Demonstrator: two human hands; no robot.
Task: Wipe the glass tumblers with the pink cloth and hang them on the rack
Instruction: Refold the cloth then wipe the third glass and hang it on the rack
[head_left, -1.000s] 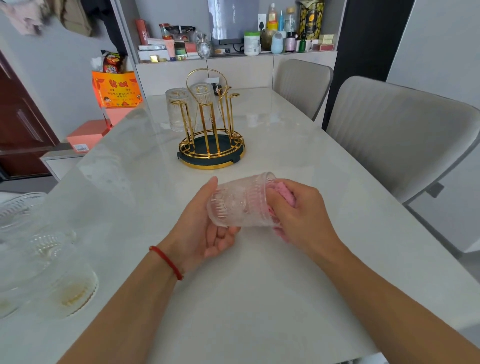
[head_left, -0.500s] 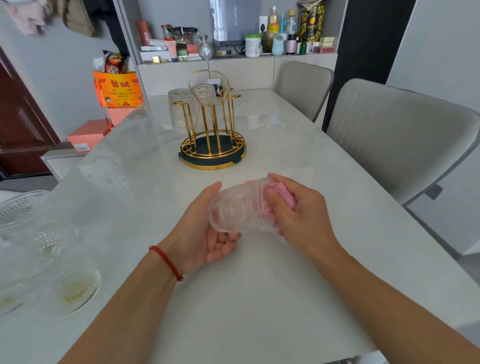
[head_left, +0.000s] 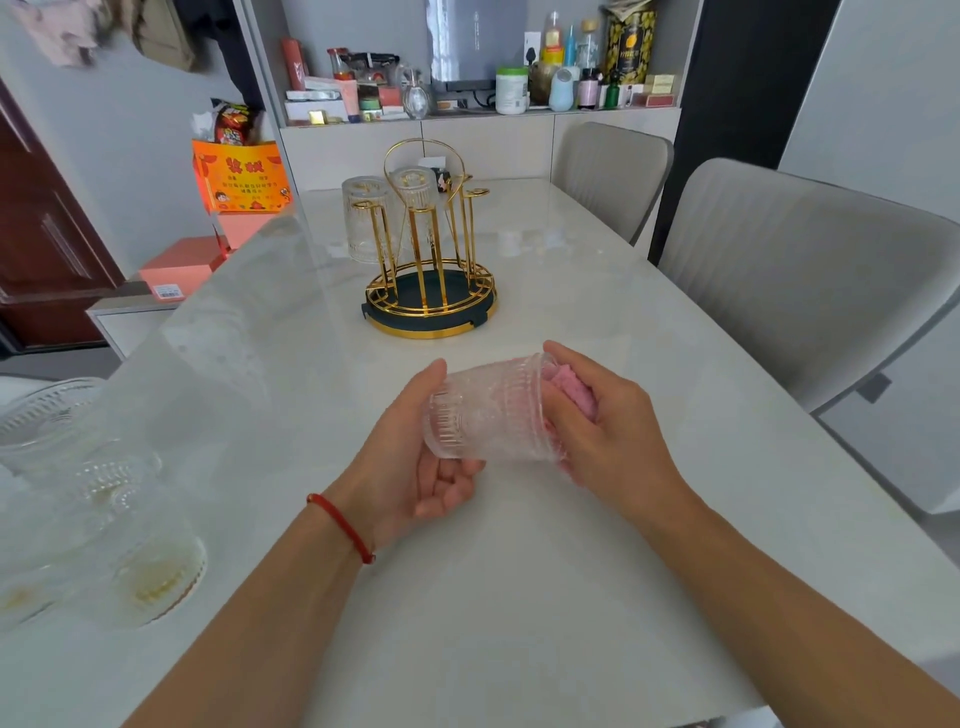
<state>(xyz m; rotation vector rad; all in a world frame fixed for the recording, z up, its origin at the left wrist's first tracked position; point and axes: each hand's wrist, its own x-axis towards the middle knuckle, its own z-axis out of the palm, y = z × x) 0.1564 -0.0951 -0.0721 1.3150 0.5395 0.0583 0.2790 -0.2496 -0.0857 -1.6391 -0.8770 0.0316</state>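
Sitting at a pale table (head_left: 519, 597), person works mid-table with the gold rack (head_left: 430, 249) straight ahead, farther from the body than both hands, near but not touching. Rack stands upright on a dark round base; two ribbed tumblers already hang mouth-down on its left pegs (head_left: 366, 218), right-side pegs look free. More glassware (head_left: 93, 519) sits blurred at the left edge, well apart from the hands.

The tumbler being wiped (head_left: 485, 415) is held off the table between the hands, lying on its side, long axis running left-right and tilted a bit up at the right. Base points left, mouth points right. Left hand (head_left: 415, 457) cups the base end, palm up, fingers curled under, thumb up along the far side. Right hand (head_left: 602, 431) is closed around the pink cloth (head_left: 574, 389), pushing it into the mouth, fingers wrapped over the rim.

Judgement: still the wipe step. Hanging needs the glass turned mouth-down, then carried forward; the left hand already grips the base, so it seems the likelier carrier. Both hands about equally near the rack.
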